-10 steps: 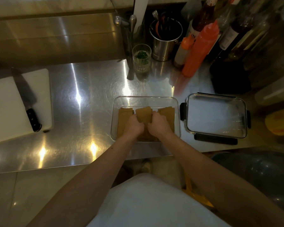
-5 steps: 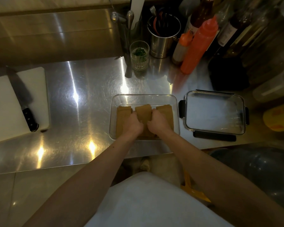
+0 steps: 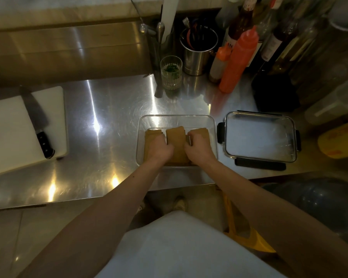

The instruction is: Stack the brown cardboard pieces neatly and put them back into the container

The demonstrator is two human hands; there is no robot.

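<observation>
A clear glass container [image 3: 177, 118] sits on the steel counter near its front edge. Brown cardboard pieces [image 3: 175, 137] lie inside it in three side-by-side stacks. Both my hands are down in the container. My left hand [image 3: 159, 149] presses on the left stack with curled fingers at the left edge of the middle stack. My right hand [image 3: 198, 146] rests on the right stack, fingers bent against the right edge of the middle stack. The near ends of the stacks are hidden under my hands.
The container's lid [image 3: 259, 137] with black clips lies just right of it. A white cutting board [image 3: 12, 127] with a knife [image 3: 38, 123] is at the left. Behind stand a glass [image 3: 171, 72], a metal utensil cup [image 3: 198, 51], orange squeeze bottles [image 3: 238, 59] and wine bottles.
My hands have stayed in the container on the cardboard; the fingers have shifted slightly apart around the middle stack. The view has tilted a little.
</observation>
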